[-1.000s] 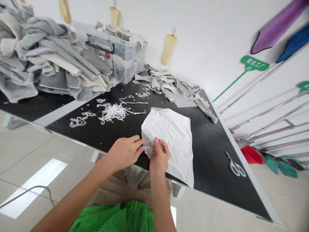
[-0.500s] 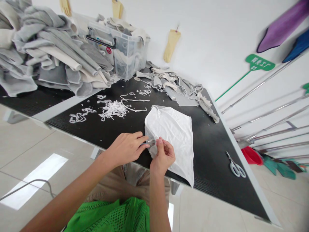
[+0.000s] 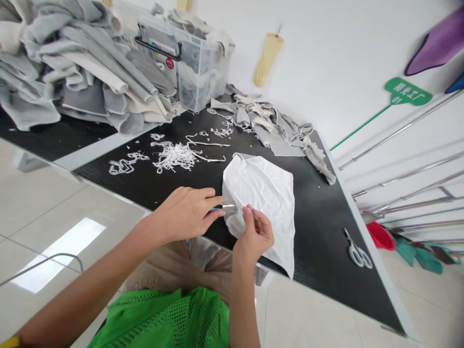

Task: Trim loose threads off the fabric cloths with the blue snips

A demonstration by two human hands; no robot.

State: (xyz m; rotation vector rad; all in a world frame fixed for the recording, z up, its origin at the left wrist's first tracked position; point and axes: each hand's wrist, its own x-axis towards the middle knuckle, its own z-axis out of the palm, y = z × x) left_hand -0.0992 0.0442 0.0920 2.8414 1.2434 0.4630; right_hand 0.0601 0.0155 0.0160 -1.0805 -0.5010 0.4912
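Observation:
A white cloth point(image 3: 270, 193) with a grey left edge lies on the black table, its lower corner reaching the front edge. My left hand point(image 3: 186, 212), at the cloth's left side, grips small blue-handled snips point(image 3: 229, 208) with the metal blades pointing right, over the grey edge. Close by on the right, my right hand point(image 3: 253, 232) is closed, with thumb and forefinger pinched together above the cloth. Whatever sits in that pinch is too small to make out. A loose white thread shows at the cloth's upper left corner.
White thread scraps point(image 3: 177, 156) lie left of the cloth. Behind are crumpled grey fabric pieces point(image 3: 282, 128) and a clear plastic bin point(image 3: 199, 72). Folded grey cloths point(image 3: 83, 63) are heaped at far left. White-handled scissors point(image 3: 358, 253) rest near the right edge.
The right hand has moved slightly right, away from the snips, and more of the blades now shows. The whole view has shifted a little. The cloth stays in place on the table.

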